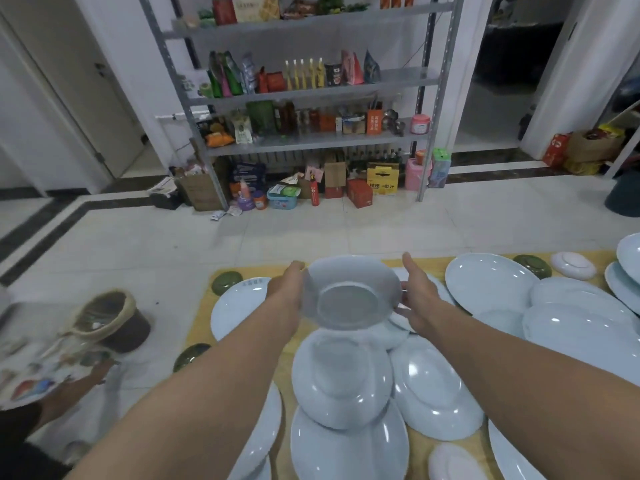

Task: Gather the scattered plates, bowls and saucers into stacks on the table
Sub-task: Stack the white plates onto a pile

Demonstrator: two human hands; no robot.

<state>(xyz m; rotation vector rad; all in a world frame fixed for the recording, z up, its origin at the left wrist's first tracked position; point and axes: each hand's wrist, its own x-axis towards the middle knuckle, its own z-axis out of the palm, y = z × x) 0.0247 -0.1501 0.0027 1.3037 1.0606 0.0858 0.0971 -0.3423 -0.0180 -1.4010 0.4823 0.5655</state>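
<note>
Plate [349, 292] btwn left hand [285, 289], right hand [417, 296]

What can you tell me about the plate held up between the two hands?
It is a round, pale blue-white plate, glossy like glazed ceramic, tilted so its underside and round foot ring face the camera. The left hand holds one edge, the right hand touches the other with fairly straight fingers. It is raised over similar plates lying upside down.

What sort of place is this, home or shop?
Likely a home's dining or storeroom area: a metal shelf rack packed with snacks and bottles, a tiled floor, and a table strewn with pale plates, one upturned plate held in the left hand.
</note>
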